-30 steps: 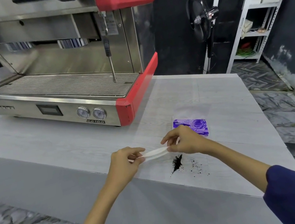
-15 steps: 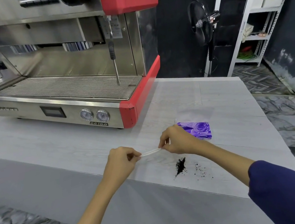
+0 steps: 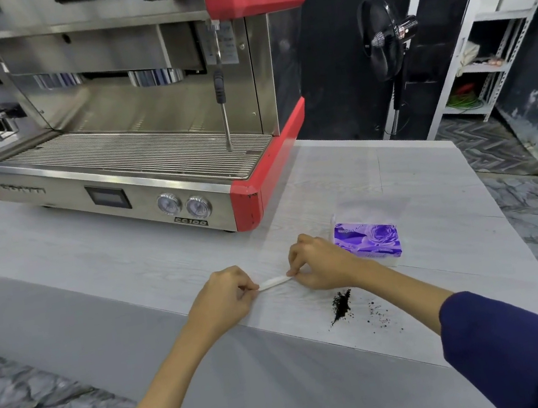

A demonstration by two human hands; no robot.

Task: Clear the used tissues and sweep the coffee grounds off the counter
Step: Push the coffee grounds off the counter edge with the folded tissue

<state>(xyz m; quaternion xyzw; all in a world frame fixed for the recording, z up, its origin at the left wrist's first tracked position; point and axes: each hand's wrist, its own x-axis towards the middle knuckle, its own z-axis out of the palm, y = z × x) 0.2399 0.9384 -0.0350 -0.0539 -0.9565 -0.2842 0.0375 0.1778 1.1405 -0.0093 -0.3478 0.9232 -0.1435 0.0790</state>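
Pinching folded white tissue point(image 3: 274, 283) between both hands: left hand point(image 3: 223, 298) clamped on one end, right hand point(image 3: 321, 263) on other, tissue stretched low over counter point(image 3: 112, 257), possibly touching it. Coffee grounds point(image 3: 340, 305) near front edge, just beside right wrist. Purple tissue pack point(image 3: 367, 238) behind right hand. Espresso machine point(image 3: 131, 119) further back.

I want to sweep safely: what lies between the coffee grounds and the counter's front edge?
Head view: bare counter between the coffee grounds and the edge.
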